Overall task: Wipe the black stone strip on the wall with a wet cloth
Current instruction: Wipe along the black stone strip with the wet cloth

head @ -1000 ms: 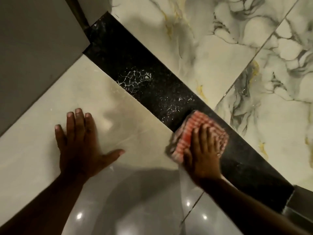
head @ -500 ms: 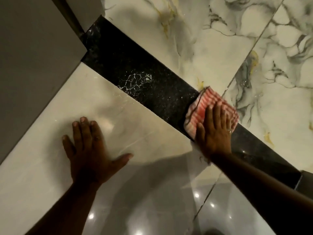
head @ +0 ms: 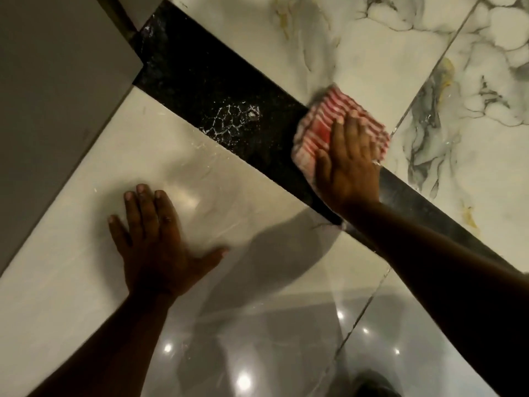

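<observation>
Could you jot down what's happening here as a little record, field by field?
Setting: tiled wall seen from a head-worn camera
Strip: black stone strip running diagonally between pale tiles
Cloth: red-and-white striped cloth pressed on the strip
Right hand: right hand flat on the cloth
Left hand: left hand spread flat on the cream tile, holding nothing
Dirt: white crackled residue on the strip, just left of the cloth
Upper tiles: white marble-look tile with grey and gold veins
</observation>
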Demonstrator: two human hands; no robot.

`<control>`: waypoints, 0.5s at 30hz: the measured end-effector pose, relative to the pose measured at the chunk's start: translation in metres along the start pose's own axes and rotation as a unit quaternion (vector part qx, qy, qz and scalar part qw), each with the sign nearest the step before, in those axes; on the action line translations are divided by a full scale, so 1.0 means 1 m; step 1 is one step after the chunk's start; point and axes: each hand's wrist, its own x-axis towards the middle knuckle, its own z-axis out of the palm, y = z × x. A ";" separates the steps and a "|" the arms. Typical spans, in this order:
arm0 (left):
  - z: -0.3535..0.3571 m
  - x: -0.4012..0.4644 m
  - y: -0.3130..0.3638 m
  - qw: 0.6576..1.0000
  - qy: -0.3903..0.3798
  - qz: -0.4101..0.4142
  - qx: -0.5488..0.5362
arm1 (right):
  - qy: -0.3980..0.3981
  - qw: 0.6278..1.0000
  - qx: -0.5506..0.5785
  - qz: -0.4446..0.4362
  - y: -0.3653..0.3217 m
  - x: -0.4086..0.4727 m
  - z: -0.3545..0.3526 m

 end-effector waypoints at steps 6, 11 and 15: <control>0.002 0.002 -0.001 1.000 -0.010 0.003 -0.017 | -0.028 0.991 0.025 -0.126 -0.050 -0.088 0.024; 0.000 0.001 0.000 1.000 -0.012 -0.003 -0.007 | -0.014 0.988 0.012 -0.154 -0.085 -0.030 0.017; -0.004 0.002 0.003 1.000 -0.026 -0.010 -0.006 | -0.011 0.997 0.008 -0.073 -0.054 0.038 -0.004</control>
